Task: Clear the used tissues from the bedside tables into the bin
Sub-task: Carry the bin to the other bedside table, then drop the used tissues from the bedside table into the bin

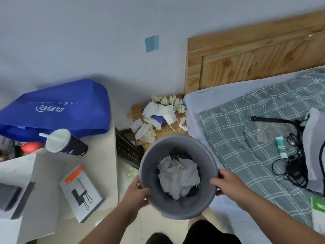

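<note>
A round grey bin [151, 161] is held up in front of me, just short of the wooden bedside table [136, 108]. My left hand [136, 191] grips its near-left rim and my right hand [226, 182] grips its right rim. Crumpled white tissues [179, 176] lie inside the bin. Several used tissues [158, 111], white and yellowish, are heaped on the bedside table, with a white cord among them. Some hang over the table's front edge.
The bed with a checked green cover [246, 138] lies to the right, strewn with glasses, cables and a small tube. A wooden headboard [246, 57] stands behind. On the desk at left are a blue bag [58, 108], a lidded cup [65, 143] and a boxed power bank [80, 192].
</note>
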